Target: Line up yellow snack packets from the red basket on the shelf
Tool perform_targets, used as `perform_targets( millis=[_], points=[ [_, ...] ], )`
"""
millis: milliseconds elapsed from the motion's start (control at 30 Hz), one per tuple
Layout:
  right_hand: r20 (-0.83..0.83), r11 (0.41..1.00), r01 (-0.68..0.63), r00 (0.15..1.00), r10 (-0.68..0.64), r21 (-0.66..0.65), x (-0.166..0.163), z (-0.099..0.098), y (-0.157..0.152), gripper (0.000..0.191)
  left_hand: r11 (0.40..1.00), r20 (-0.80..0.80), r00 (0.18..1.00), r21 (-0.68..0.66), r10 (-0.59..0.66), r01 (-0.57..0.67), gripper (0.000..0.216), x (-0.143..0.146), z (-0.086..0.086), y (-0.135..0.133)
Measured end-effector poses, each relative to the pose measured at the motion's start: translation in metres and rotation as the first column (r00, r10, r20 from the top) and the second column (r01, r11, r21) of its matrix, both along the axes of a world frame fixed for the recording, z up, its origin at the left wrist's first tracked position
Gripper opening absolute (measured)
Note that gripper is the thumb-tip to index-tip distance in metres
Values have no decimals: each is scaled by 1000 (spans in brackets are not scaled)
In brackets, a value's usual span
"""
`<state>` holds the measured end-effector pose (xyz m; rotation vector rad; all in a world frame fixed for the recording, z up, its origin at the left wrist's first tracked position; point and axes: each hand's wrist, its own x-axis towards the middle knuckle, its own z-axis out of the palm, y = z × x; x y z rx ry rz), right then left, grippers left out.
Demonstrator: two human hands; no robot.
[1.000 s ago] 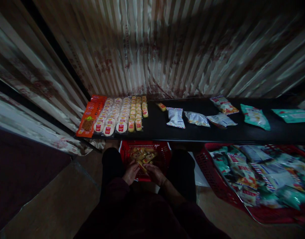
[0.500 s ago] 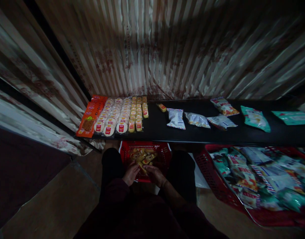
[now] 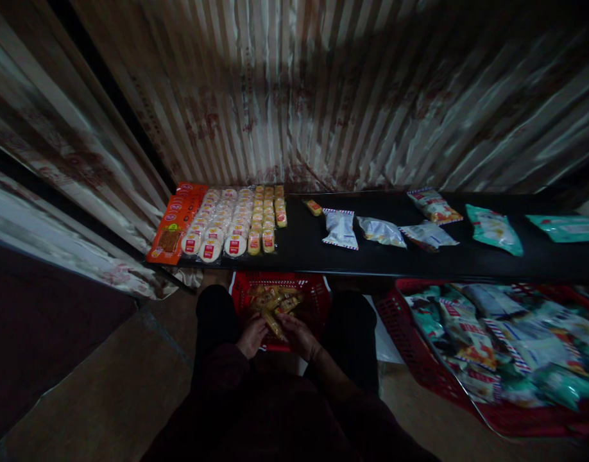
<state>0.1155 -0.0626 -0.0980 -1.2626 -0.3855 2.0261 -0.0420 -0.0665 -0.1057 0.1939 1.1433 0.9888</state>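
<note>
Between my knees is a small red basket (image 3: 318, 289) with several yellow wrapped snack bars (image 3: 268, 298) inside. Over its near side, my left hand (image 3: 252, 336) and my right hand (image 3: 298, 335) face each other, fingers bent around one yellow wrapped snack bar (image 3: 274, 326). That bar lies slantwise between them, its upper end by the left fingertips and its side by the right fingers. In the dim light the exact finger contact is hard to see.
Ahead runs a black shelf (image 3: 294, 247) with rows of round white packets (image 3: 210, 249), small yellow packs (image 3: 255, 241), an orange bag (image 3: 172, 221) and several chip bags (image 3: 340, 228). A large red basket (image 3: 419, 366) full of bags stands at right. Striped curtain (image 3: 275, 96) hangs behind.
My left hand has drawn back slightly and the right fingers have shifted up a little. The wrapped bar between them is more exposed and has turned slightly.
</note>
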Motion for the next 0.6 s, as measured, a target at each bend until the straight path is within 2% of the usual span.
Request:
perform_targets(
  millis=[100, 333, 600],
  points=[
    [6, 999, -6, 1000, 6, -46, 2, 2, 0, 38, 1000, 19, 1000, 3, 14, -14, 26, 0, 0, 1],
    [15, 999, 6, 1000, -5, -53, 2, 6, 0, 36, 1000, 44, 999, -6, 16, -16, 33, 1, 4, 3],
    [-13, 1000, -3, 1000, 3, -15, 2, 10, 0, 44, 998, -31, 999, -65, -18, 16, 23, 3, 9, 0]
  ],
)
